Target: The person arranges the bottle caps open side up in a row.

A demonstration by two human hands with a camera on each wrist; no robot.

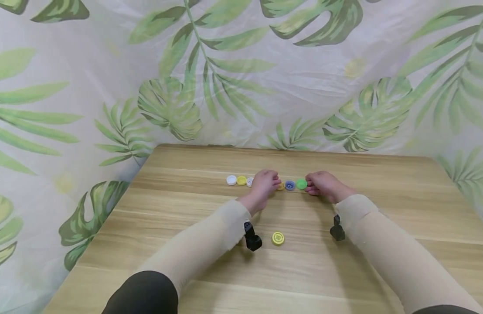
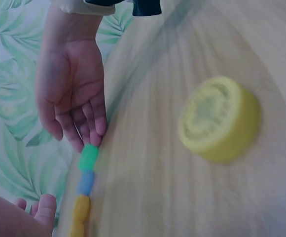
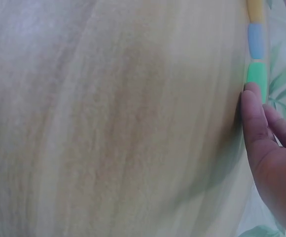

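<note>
A row of small round plastic caps runs across the table. From the left come a white cap [image 1: 231, 180], a yellow cap [image 1: 241, 180] and another white cap [image 1: 249, 182] partly behind my left hand [image 1: 263, 188]. To the right of that hand lie an orange cap [image 1: 281, 186], a blue cap [image 1: 290, 186] and a green cap [image 1: 301, 184]. My left hand hovers over the row's middle, fingers loosely bent, nothing seen in them. The fingertips of my right hand [image 1: 325, 185] touch the green cap's right side, fingers nearly straight.
A thick yellow cap [image 2: 222, 118] lies alone nearer to me, between my forearms. The wooden table [image 1: 202, 163] ends at the back against a leaf-patterned cloth [image 1: 241, 87]. A black wrist camera [image 1: 252, 237] hangs below the left cuff, another device [image 1: 337, 229] below the right.
</note>
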